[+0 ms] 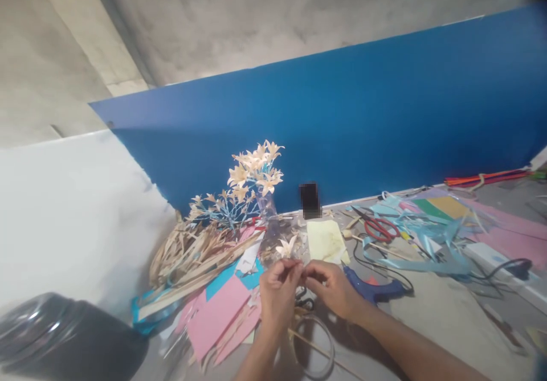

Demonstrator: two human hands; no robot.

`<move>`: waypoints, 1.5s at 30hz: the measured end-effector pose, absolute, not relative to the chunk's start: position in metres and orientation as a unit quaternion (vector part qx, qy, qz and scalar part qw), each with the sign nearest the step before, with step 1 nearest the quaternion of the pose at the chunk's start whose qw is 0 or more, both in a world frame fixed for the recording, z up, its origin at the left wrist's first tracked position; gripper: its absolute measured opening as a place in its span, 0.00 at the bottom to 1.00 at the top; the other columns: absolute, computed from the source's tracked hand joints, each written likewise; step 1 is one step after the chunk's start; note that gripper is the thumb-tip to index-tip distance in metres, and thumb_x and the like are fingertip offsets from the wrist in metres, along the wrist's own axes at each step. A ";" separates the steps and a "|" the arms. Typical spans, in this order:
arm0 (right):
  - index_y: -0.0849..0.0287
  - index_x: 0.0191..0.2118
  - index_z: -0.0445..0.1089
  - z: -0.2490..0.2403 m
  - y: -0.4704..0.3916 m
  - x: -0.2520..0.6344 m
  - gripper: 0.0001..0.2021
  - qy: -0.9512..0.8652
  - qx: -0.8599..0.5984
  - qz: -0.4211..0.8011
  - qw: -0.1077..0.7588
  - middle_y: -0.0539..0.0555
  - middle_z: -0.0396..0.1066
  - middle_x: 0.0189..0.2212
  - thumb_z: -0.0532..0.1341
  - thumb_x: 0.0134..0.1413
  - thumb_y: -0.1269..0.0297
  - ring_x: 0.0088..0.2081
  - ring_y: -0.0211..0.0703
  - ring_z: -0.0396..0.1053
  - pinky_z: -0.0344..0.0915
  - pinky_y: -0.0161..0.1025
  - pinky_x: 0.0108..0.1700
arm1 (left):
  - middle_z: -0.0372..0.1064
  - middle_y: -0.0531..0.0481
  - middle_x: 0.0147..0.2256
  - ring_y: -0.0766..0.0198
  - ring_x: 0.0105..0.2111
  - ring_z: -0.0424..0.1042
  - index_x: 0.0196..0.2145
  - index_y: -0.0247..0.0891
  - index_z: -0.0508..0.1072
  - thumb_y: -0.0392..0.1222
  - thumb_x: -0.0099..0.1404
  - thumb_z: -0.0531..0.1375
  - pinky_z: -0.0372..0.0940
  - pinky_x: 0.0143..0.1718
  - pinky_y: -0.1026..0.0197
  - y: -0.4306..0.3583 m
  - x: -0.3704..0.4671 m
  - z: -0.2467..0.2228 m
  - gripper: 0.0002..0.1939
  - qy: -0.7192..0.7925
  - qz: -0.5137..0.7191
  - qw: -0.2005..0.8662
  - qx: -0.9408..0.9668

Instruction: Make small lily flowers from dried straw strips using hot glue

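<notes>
A single cream artificial lily (287, 248) sits just beyond the fingertips, slightly left of the spot where the two hands meet, its petals splayed away from the wearer. The left hand (276, 290) is the nearer one: the flower stands directly past its curled fingers in this view, touching or very close, while the right hand (335, 290) is a little farther off to the right. The flower leans slightly rightward; any stem below the petals is hidden, so its long axis cannot be told for sure.

Both sets of fingers are drawn in narrow, the tips of one hand nearly meeting those of the other. Whether they close on a stem or some small piece, I cannot tell.

Beyond the flower, a clear vase (267, 207) holds a bunch of similar flowers (256, 167). A pale yellow sheet (327, 241) lies beyond the right hand, and a blue glue gun (371, 290) rests on the counter (510, 192) just beside that hand, to its right.
</notes>
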State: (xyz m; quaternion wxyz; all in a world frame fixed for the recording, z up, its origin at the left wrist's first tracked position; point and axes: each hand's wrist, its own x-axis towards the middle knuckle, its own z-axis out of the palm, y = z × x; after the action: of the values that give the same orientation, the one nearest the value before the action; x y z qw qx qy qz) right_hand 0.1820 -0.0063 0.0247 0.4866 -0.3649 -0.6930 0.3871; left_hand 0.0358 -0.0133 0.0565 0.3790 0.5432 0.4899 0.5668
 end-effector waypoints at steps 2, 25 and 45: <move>0.59 0.29 0.70 0.024 -0.006 0.182 0.08 -0.700 -0.365 0.383 0.480 0.48 0.69 0.25 0.60 0.59 0.65 0.29 0.39 0.65 0.59 0.33 0.33 | 0.73 0.49 0.23 0.63 0.25 0.71 0.28 0.35 0.78 0.44 0.56 0.65 0.67 0.29 0.62 -0.010 0.035 0.057 0.08 0.484 0.561 0.390 0.547; 0.60 0.28 0.72 0.031 -0.006 0.185 0.06 -0.704 -0.338 0.478 0.404 0.47 0.68 0.24 0.59 0.56 0.70 0.28 0.38 0.64 0.60 0.32 0.32 | 0.64 0.55 0.19 0.66 0.21 0.63 0.22 0.38 0.71 0.46 0.59 0.62 0.58 0.26 0.65 -0.008 0.024 0.061 0.12 0.528 0.534 0.315 0.581; 0.60 0.30 0.70 0.032 0.013 0.191 0.10 -0.531 -0.438 0.453 0.567 0.48 0.68 0.24 0.59 0.57 0.60 0.21 0.33 0.59 0.55 0.30 0.22 | 0.58 0.54 0.15 0.64 0.18 0.59 0.16 0.41 0.61 0.61 0.62 0.56 0.58 0.21 0.64 -0.016 0.001 0.041 0.26 0.566 0.475 0.287 0.610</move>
State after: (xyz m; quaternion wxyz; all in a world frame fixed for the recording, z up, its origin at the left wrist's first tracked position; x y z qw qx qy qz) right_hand 0.1912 0.0127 0.0324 0.5666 -0.4377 -0.5314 0.4528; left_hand 0.0013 -0.0158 0.0414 0.2871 0.6097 0.5657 0.4751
